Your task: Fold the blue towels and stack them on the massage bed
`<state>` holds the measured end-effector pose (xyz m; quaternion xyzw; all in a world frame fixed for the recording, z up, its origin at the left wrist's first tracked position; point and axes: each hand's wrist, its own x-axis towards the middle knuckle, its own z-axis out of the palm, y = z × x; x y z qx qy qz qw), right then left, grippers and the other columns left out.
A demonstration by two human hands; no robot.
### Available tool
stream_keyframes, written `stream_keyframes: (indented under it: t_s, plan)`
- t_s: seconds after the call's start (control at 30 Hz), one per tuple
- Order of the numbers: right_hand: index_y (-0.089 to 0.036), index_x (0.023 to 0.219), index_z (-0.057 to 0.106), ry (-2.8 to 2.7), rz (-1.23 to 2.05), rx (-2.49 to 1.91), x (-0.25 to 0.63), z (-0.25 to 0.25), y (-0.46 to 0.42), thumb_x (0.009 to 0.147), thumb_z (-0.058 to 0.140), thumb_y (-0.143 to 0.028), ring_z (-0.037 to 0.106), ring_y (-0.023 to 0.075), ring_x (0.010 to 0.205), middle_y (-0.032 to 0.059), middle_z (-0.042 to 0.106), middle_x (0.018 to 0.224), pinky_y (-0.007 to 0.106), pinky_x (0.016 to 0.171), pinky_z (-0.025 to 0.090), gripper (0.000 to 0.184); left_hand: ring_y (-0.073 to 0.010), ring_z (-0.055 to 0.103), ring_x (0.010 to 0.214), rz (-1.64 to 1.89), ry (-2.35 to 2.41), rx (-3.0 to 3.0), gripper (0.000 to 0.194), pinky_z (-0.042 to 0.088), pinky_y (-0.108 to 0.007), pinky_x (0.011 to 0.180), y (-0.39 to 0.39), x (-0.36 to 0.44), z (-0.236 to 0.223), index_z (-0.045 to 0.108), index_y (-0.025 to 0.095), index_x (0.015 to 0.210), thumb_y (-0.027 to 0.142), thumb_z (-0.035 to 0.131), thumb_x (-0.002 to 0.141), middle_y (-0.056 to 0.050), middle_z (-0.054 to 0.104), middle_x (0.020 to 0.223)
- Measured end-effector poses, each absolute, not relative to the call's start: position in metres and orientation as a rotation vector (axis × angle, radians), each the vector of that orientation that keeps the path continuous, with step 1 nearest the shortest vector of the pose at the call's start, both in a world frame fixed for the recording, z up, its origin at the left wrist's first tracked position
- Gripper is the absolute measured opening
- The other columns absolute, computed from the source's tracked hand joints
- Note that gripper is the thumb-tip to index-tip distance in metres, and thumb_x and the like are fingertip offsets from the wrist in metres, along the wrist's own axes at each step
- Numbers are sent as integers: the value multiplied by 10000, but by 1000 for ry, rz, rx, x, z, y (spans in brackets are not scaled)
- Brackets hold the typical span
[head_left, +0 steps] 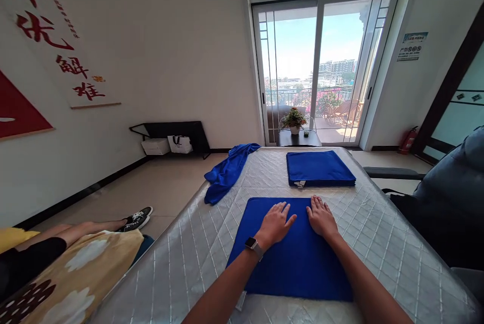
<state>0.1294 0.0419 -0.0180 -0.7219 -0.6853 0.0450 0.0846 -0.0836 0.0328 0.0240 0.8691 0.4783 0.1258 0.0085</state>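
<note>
Left hand (276, 224) and right hand (322, 218) lie palm down, opened flat and gripping nothing, on a smooth blue cloth (297, 271) spread on the quilted silver cover (200, 240). Beyond sit a neat blue stack (319, 167) and a crumpled blue cloth (230, 170). Uneven palm pressure could skid the smooth cloth or ruck its surface.

Under the left hand (276, 223) and the right hand (322, 217) lies a folded cloth (295, 268), on a quilted cover (181, 258). Also on it are a cloth stack (319, 167), beyond the right hand, and a crumpled cloth (230, 170), beyond and left of the left hand. Farther ahead of both, a potted plant (294, 120) stands on a side table (310, 139).
</note>
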Motion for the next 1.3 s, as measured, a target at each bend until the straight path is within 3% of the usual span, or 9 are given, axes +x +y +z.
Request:
stream_keyframes:
  t_s: [0.23,0.43,0.6,0.77,0.9,1.03,1.17,1.3]
  plan:
    - [-89,1599,224,-2071,124,-2134,132,-18,39,1015,201,-282,127,189,1549,75,187,1677,368,1242,101,615,-250,367,1479,429,1420,2673,602,299,-483,1216,56,2,4,463,193,1508,513,205,1068,-117,452,1571]
    - [-70,1601,198,-2035,123,-2145,130,-18,42,1028,178,-416,136,205,1549,90,189,1675,392,1246,86,670,-266,298,1511,369,1660,2563,696,255,-475,1243,70,-83,3,433,179,1536,613,245,1026,-110,407,1600]
    - [-75,1601,204,-2029,139,-2152,129,-19,43,1021,172,-417,124,197,1551,82,181,1678,390,1248,66,673,-286,268,1521,278,1926,2405,753,229,-494,1237,86,-170,5,370,162,1562,641,160,1021,-121,370,1619]
    - [-89,1603,200,-2028,79,-2197,129,-21,42,1024,176,-409,118,197,1552,78,175,1680,396,1247,62,663,-269,234,1533,287,1958,2391,796,212,-461,1240,90,-188,-2,340,133,1570,667,149,1011,-139,328,1634]
    - [-93,1603,206,-2028,46,-2222,127,-20,41,1026,174,-403,124,201,1551,77,180,1679,405,1247,65,656,-305,267,1519,252,1943,2378,789,218,-499,1232,94,-185,7,364,120,1557,659,190,1008,-159,354,1618]
    - [-95,1604,204,-2030,73,-2218,126,-18,42,1028,161,-420,119,200,1552,74,179,1681,405,1247,83,662,-366,287,1503,291,1909,2408,796,214,-520,1230,93,-151,23,402,61,1528,640,222,1012,-202,379,1597]
    - [-91,1605,197,-2042,73,-2221,127,-16,40,1026,169,-403,123,215,1552,91,187,1679,418,1245,101,658,-240,355,1483,374,1602,2594,697,275,-358,1224,72,-67,21,468,157,1502,614,234,1030,-115,437,1585]
    - [-129,1606,224,-2101,62,-2192,130,-16,36,1004,227,-290,99,186,1554,68,160,1687,377,1243,102,623,-245,358,1483,523,1337,2627,688,280,-423,1229,48,2,1,435,130,1522,560,185,1048,-143,452,1568]
